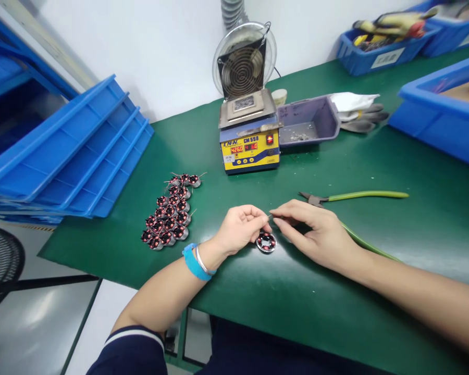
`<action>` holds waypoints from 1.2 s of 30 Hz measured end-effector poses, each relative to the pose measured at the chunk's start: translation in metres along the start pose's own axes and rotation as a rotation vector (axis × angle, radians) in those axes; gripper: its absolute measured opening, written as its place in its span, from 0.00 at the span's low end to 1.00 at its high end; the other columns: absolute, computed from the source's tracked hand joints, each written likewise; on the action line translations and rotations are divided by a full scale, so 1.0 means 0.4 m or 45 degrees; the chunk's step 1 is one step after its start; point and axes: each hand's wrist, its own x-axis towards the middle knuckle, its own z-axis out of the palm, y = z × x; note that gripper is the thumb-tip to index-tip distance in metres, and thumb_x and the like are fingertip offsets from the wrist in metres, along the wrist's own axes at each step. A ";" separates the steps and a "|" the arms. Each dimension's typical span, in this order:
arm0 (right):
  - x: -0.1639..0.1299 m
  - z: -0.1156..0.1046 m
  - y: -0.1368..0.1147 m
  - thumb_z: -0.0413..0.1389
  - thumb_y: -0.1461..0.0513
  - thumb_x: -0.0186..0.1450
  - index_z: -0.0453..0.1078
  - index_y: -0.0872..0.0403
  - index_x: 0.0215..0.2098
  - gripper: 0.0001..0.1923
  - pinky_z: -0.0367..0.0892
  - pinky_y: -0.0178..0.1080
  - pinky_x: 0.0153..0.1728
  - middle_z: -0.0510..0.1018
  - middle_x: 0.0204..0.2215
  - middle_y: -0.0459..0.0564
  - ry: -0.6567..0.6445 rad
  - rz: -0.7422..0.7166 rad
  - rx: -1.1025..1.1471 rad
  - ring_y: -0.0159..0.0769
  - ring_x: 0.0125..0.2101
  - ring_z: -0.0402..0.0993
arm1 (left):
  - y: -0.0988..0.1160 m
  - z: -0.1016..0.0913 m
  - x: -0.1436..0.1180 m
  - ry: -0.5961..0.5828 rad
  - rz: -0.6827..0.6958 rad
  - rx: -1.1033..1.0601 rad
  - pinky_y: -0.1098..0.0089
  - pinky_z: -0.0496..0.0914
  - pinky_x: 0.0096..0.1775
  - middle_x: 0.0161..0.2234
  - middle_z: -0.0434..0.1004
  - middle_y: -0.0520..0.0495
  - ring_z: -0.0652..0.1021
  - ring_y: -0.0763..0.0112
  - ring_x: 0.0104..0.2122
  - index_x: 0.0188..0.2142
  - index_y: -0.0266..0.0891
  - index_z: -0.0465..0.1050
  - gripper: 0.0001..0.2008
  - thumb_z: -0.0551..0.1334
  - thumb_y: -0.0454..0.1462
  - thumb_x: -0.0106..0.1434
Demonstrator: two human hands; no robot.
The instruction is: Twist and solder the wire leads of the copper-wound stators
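Note:
My left hand [240, 227] rests on the green mat and holds a small round motor stator [266, 242] with copper windings against the table. My right hand [310, 229] is just to its right, and its thumb and forefinger pinch a thin wire lead that sticks up from the stator, fingertip to fingertip with the left hand. A blue band and a metal bangle sit on my left wrist. A pile of several similar stators [170, 213] lies to the left on the mat. Green-handled cutting pliers [352, 197] lie just behind my right hand.
A yellow solder pot [249, 148] with red digits stands at the back centre, a fume fan [243, 62] behind it and a purple tray [308, 121] beside it. Stacked blue trays [70, 151] lean at the left. Blue bins [445, 112] and gloves [357, 112] sit at the right.

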 end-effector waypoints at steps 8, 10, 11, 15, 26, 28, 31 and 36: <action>-0.003 -0.007 -0.013 0.51 0.65 0.64 0.73 0.55 0.34 0.08 0.68 0.33 0.27 0.76 0.26 0.48 -0.056 0.085 -0.001 0.30 0.25 0.71 | 0.002 -0.001 0.000 -0.025 0.002 0.042 0.79 0.54 0.17 0.16 0.70 0.54 0.59 0.87 0.12 0.23 0.34 0.66 0.18 0.67 0.46 0.48; -0.002 -0.007 -0.013 0.51 0.65 0.64 0.73 0.55 0.35 0.08 0.68 0.34 0.26 0.76 0.26 0.48 -0.057 0.078 0.009 0.30 0.25 0.71 | 0.003 0.000 -0.001 -0.027 0.000 0.044 0.79 0.54 0.17 0.16 0.69 0.54 0.59 0.87 0.12 0.23 0.34 0.66 0.17 0.67 0.46 0.49; -0.002 -0.007 -0.012 0.52 0.65 0.64 0.73 0.55 0.35 0.07 0.68 0.34 0.26 0.76 0.26 0.48 -0.060 0.079 0.011 0.30 0.25 0.71 | 0.003 0.001 -0.001 -0.025 0.000 0.043 0.79 0.54 0.17 0.16 0.69 0.54 0.59 0.87 0.12 0.23 0.34 0.66 0.17 0.67 0.45 0.49; -0.001 -0.008 -0.014 0.52 0.63 0.64 0.73 0.54 0.34 0.07 0.69 0.35 0.27 0.77 0.26 0.49 -0.074 0.121 0.005 0.32 0.25 0.72 | 0.005 0.002 -0.004 -0.019 0.008 0.035 0.79 0.54 0.16 0.17 0.71 0.53 0.59 0.87 0.12 0.23 0.34 0.66 0.15 0.66 0.43 0.50; 0.007 -0.032 0.012 0.50 0.65 0.67 0.72 0.54 0.39 0.08 0.66 0.37 0.30 0.79 0.33 0.52 -0.137 -0.386 -0.396 0.35 0.31 0.73 | 0.002 -0.006 -0.004 -0.097 -0.004 0.073 0.79 0.53 0.17 0.19 0.72 0.51 0.60 0.86 0.12 0.25 0.34 0.65 0.14 0.65 0.41 0.52; 0.013 -0.040 0.014 0.48 0.64 0.68 0.72 0.53 0.39 0.11 0.64 0.38 0.29 0.79 0.33 0.52 -0.197 -0.446 -0.486 0.35 0.30 0.73 | 0.002 -0.005 -0.005 -0.104 -0.005 0.078 0.79 0.53 0.17 0.19 0.72 0.51 0.60 0.86 0.12 0.25 0.34 0.65 0.14 0.65 0.42 0.53; 0.019 -0.038 0.005 0.46 0.62 0.69 0.71 0.53 0.34 0.13 0.65 0.38 0.29 0.78 0.31 0.53 -0.298 -0.230 -0.323 0.35 0.29 0.72 | 0.003 -0.003 -0.007 -0.112 -0.028 0.120 0.79 0.53 0.17 0.18 0.71 0.52 0.60 0.87 0.12 0.25 0.34 0.65 0.14 0.65 0.42 0.53; 0.019 -0.017 -0.011 0.44 0.58 0.67 0.62 0.53 0.26 0.14 0.69 0.35 0.23 0.73 0.18 0.48 -0.582 0.756 0.571 0.31 0.19 0.70 | 0.007 -0.003 -0.011 -0.185 -0.036 0.184 0.80 0.52 0.16 0.18 0.71 0.52 0.61 0.86 0.12 0.26 0.34 0.65 0.15 0.65 0.43 0.53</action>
